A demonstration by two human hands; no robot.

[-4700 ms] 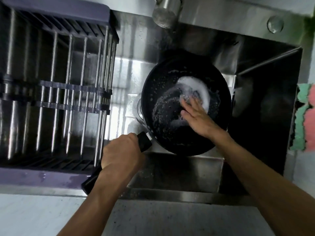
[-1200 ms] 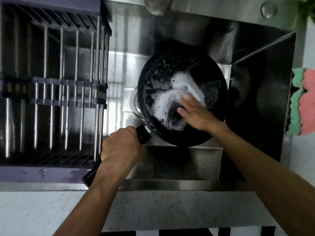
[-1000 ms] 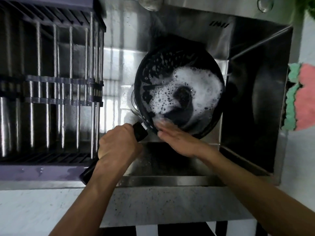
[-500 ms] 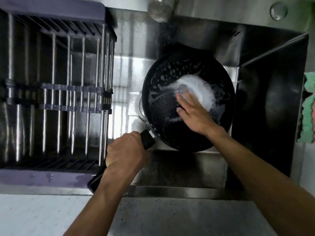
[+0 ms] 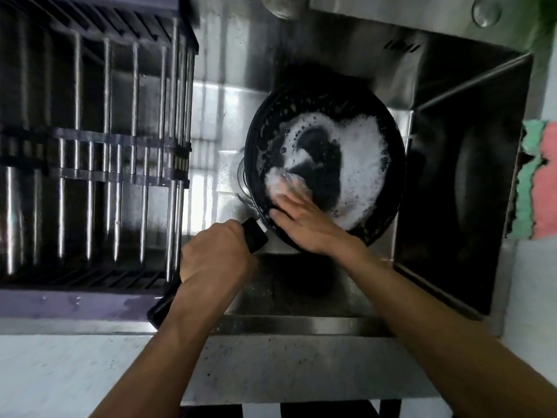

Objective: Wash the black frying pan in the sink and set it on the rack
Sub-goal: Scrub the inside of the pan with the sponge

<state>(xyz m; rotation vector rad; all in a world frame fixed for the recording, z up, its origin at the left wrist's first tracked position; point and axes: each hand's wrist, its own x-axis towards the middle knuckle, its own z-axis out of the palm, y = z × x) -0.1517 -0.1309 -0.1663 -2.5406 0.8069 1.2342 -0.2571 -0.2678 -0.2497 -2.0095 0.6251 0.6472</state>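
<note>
Head view, round black pan [image 5: 325,182], white foam [image 5: 358,164]

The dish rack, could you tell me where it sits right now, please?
In the head view, the dish rack sits over the left part of the sink, just left of the soapy frying pan and beyond the left hand.

The left hand [image 5: 215,259] covered the middle of the pan handle [image 5: 254,238], so only its two ends showed. The right hand [image 5: 304,220] was motion-blurred at the fingertips [image 5: 286,184], and whatever it pressed into the foam [image 5: 355,164] could not be made out. The faucet [image 5: 281,6] was cut off by the far edge, the drying rack [image 5: 90,152] by the left edge, the cloths [image 5: 539,182] by the right edge.
</note>
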